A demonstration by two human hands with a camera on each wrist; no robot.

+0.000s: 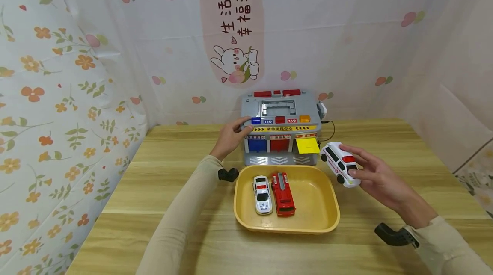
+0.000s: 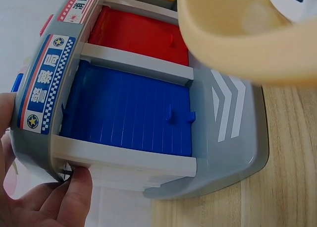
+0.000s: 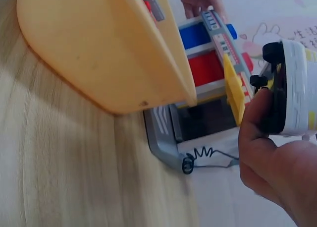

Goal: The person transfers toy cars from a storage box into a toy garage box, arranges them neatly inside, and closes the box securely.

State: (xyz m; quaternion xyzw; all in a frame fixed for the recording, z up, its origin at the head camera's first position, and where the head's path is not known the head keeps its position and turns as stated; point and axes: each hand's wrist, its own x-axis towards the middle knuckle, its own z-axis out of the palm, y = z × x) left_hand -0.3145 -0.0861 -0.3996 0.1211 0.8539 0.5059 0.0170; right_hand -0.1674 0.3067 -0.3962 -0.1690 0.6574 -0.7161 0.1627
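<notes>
A grey toy garage [image 1: 280,127] stands at the back of the table, its yellow door [image 1: 307,146] raised, and its blue door [image 2: 126,108] and red door [image 2: 143,36] down. My left hand [image 1: 230,139] grips its upper left corner, fingers at the roof and the side wall. In my right hand [image 1: 379,178] is a white toy ambulance [image 1: 338,164] with a red roof light, pinched between thumb and fingers and held tilted to the right of the raised door. The right wrist view shows the ambulance's black wheels [image 3: 272,52] and the dark opening under the yellow door.
In front of the garage sits a yellow tray [image 1: 313,229] with a white toy police car [image 1: 262,196] and a red toy fire truck [image 1: 283,193]. A coiled black cord [image 3: 200,152] hangs at the garage's right side. Patterned curtains stand behind and left of the wooden table [image 1: 154,172].
</notes>
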